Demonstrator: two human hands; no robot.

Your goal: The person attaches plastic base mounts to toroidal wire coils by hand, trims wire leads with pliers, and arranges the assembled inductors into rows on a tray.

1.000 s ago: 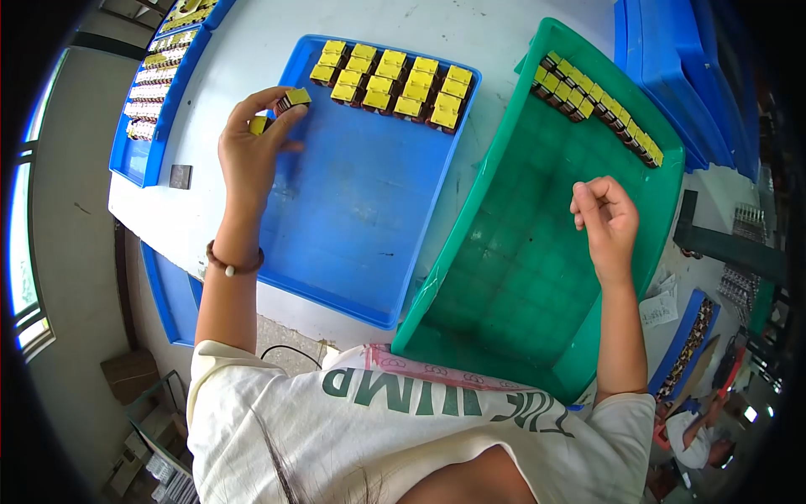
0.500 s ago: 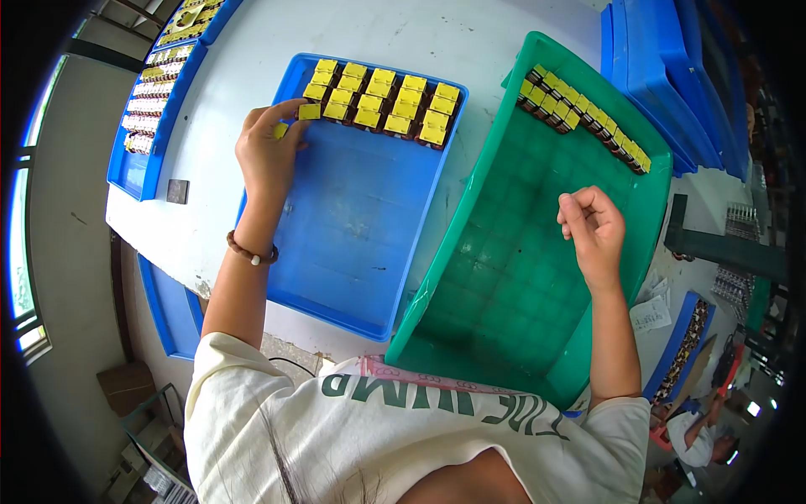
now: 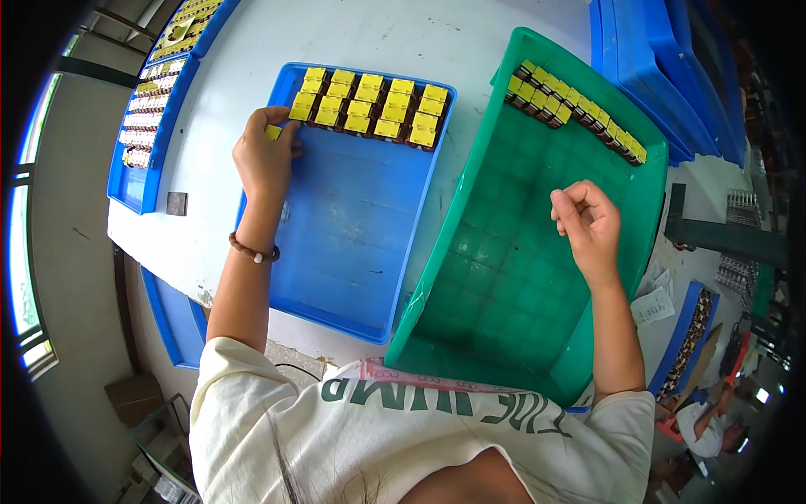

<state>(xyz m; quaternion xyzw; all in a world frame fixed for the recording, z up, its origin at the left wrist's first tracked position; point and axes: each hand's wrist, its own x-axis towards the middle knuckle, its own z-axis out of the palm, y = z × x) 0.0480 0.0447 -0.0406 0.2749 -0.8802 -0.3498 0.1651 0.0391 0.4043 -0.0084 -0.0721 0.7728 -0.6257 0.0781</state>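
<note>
1. Two bare hands are working in front of you, and your left hand (image 3: 267, 160) is curling around a yellow-topped held block (image 3: 274, 133), its fingers and thumb clamped about it.
2. Your left fingertips are reaching the near end of the leftmost column—they are touching or just beside the corner block (image 3: 302, 107); you cannot tell which from here.
3. Five columns of tray blocks (image 3: 361, 109), yellow on top and dark reddish on the sides, are standing beyond and to the right of that hand, at the far end of the blue tray (image 3: 344, 239).
4. Your right hand (image 3: 589, 220) is hovering over the green bin (image 3: 504, 252), thumb and curled fingers together; whether anything is hidden inside them, you cannot tell.
5. Beyond your right hand, bin blocks (image 3: 579, 105) with yellow tops are lining the bin's far side in a long row, with a shorter row in front at the left.
6. Left of your left hand, a small dark square (image 3: 176, 203) is lying on the white table (image 3: 222, 126), and farther left a side tray (image 3: 149, 181) is holding rows of pale and yellow pieces (image 3: 149, 118).
7. Past your right hand, stacked blue trays (image 3: 642, 76) are standing beyond the bin—and farther right, another person (image 3: 703, 428) is showing.
</note>
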